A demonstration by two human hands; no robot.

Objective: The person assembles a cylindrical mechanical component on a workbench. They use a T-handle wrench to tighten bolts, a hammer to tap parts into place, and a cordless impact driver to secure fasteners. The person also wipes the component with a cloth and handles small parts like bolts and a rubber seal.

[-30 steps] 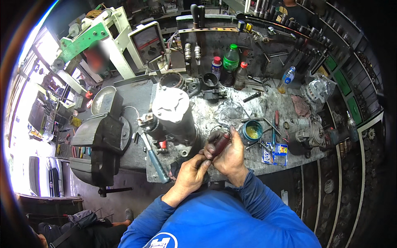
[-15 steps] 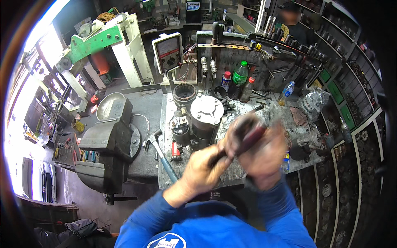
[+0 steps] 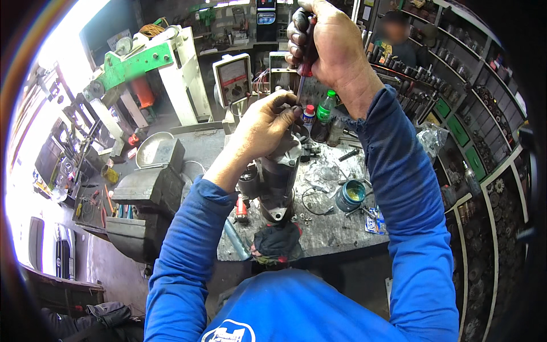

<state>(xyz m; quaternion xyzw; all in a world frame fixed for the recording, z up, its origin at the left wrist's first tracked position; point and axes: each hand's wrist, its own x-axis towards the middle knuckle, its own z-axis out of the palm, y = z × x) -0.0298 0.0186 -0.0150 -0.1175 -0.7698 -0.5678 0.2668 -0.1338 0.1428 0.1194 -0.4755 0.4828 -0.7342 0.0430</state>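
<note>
Holding a screwdriver (image 3: 308, 54): right hand (image 3: 337, 48) round its handle (image 3: 306, 69), left hand (image 3: 261, 126) pinching its shaft (image 3: 301, 90); blue tub (image 3: 344, 203) contains yellowish paste (image 3: 355, 192).

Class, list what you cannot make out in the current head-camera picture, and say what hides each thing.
In the head view:
Tip of the red-handled tool in the right hand: hidden by the left hand.
Part of the top of the metal cylinder: covered by the left hand.
Upper end of the blue-grey handle: behind the left sleeve.
Small pieces on the bench: too small to identify.
</note>
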